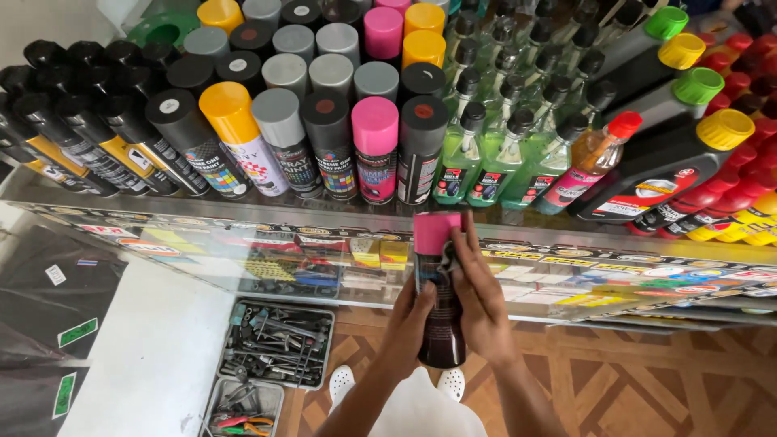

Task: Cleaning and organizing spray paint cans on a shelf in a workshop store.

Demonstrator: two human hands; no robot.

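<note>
**Two hands on one pink-capped can**

Both hands are wrapped round a single spray can (438, 291), held upright in mid-air in front of the glass counter (202, 212). Left hand (410, 322) grips the dark lower body from the left, fingers curled tight on it. Right hand (479, 295) is clamped on the right side, higher up, with its fingers reaching up by the pink cap (435, 231). So both are closed on the can, no gap I can see.

Right behind it, on the counter top, there's a packed crowd of other spray cans (324, 121) lying tilted back, caps toward the camera: grey, black, yellow, and a pink one (375, 150) just above the can in hand. To the right of those sit green spray bottles (486, 154) with black triggers, one orange bottle (591, 162) with a red cap, then dark oil jugs (672, 154) with yellow and green caps. Far right is a row of red-capped bottles (740, 105).

Under the glass you can make out shelves of small packets, too blurry to call.

Down on the floor, left of the person's white shoes (342, 379), two metal trays (279, 340) hold a jumble of hand tools. Floor there is brown patterned tile (647, 380), with a white surface (154, 348) to the left.
</note>
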